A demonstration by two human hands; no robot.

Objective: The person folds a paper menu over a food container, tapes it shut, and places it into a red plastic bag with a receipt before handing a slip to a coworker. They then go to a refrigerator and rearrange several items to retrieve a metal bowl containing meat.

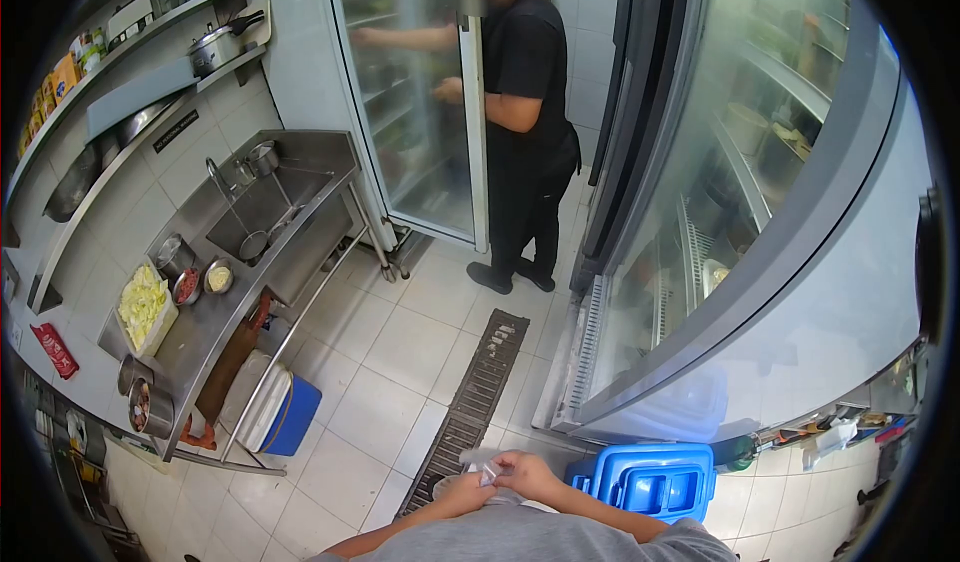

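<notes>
Together, left hand (462,495) and right hand (528,475) pinch crumpled clear plastic (488,474) — both nearly closed.

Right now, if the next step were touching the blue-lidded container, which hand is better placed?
Probably the right hand: it is nearer the blue-lidded container; the left hand is farther off. Both hold a pale item.

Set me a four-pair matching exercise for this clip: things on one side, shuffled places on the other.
Things:
1. small pale item
2. white tub of chopped leaves
3. black-handled pot
4. slotted grate

Places:
A. wall shelf
B. floor
C. between left hand and right hand
D. steel counter

Pairs: 1-C, 2-D, 3-A, 4-B
</notes>
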